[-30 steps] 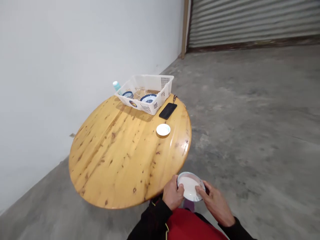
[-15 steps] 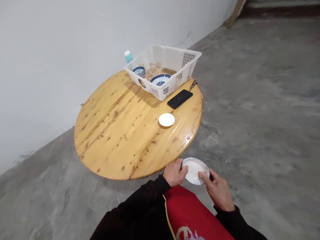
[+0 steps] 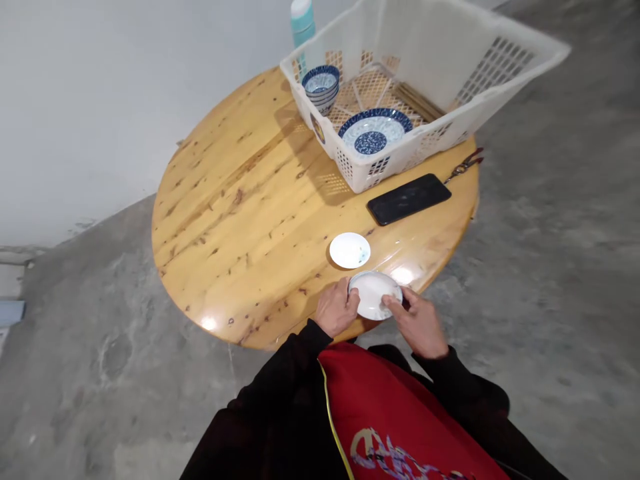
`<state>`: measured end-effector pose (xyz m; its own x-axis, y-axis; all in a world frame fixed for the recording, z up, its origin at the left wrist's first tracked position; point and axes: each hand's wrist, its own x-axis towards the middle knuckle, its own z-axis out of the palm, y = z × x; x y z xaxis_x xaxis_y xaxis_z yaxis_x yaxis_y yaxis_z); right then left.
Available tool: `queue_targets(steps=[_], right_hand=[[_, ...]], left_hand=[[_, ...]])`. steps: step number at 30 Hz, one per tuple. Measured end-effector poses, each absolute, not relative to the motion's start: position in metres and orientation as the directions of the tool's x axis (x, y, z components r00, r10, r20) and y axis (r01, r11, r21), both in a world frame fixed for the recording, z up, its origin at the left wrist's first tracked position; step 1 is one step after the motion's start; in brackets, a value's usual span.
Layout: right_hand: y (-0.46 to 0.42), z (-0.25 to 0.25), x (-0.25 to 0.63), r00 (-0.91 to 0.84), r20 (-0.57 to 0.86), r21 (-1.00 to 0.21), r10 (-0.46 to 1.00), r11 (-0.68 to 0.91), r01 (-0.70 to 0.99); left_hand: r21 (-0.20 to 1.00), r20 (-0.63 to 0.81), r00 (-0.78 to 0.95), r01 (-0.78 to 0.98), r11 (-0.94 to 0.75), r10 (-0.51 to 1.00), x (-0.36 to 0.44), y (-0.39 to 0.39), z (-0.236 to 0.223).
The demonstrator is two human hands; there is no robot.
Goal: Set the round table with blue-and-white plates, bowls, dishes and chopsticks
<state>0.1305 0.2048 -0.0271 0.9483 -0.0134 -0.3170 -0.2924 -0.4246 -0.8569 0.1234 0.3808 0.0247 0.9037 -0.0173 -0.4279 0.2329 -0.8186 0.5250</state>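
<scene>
A small white dish [image 3: 371, 297] is held between my two hands above the near edge of the round wooden table [image 3: 225, 233]. My left hand [image 3: 337, 307] grips its left rim, the thumb on top. From the right, my right hand [image 3: 417, 321] pinches the opposite rim, with the thumb over the upper face and the fingers beneath. Just beyond it, a white saucer [image 3: 349, 251] with a faint bluish mark lies on the tabletop. What the fingers do under the dish is hidden.
A white plastic basket [image 3: 360, 175] stands at the back, holding stacked blue-patterned bowls [image 3: 321, 87], a blue-rimmed plate [image 3: 376, 130] and wooden chopsticks [image 3: 419, 101]. Behind it is a turquoise bottle [image 3: 303, 30]. A black phone [image 3: 410, 199] with a strap [image 3: 465, 165] lies in front of the basket.
My hands have carried the dish from beyond the table's near edge to over the tabletop, close to the saucer. The view has come nearer to the table and basket.
</scene>
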Motion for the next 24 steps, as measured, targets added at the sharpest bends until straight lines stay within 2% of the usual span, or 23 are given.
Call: queue_targets(steps=[5, 9, 18, 24], right_hand=[[0.215, -0.024, 0.167, 0.96, -0.276, -0.865, 0.04, -0.446, -0.23], [0.219, -0.024, 0.197, 0.971, -0.218, -0.839, 0.103, -0.528, -0.132], [0.221, -0.049, 0.251, 0.915, -0.159, -0.704, 0.37, -0.692, 0.157], [0.223, -0.051, 0.263, 0.866, -0.211, -0.601, 0.453, -0.759, 0.25]], left_hand=[[0.516, -0.404, 0.911, 0.298, -0.803, 0.079, 0.151, 0.383, 0.024], [0.493, -0.41, 0.886, 0.415, -0.765, 0.217, 0.169, 0.38, 0.022], [0.434, -0.44, 0.777, 0.623, -0.65, 0.451, 0.189, 0.369, 0.012], [0.382, -0.431, 0.709, 0.704, -0.599, 0.558, 0.195, 0.359, 0.009]])
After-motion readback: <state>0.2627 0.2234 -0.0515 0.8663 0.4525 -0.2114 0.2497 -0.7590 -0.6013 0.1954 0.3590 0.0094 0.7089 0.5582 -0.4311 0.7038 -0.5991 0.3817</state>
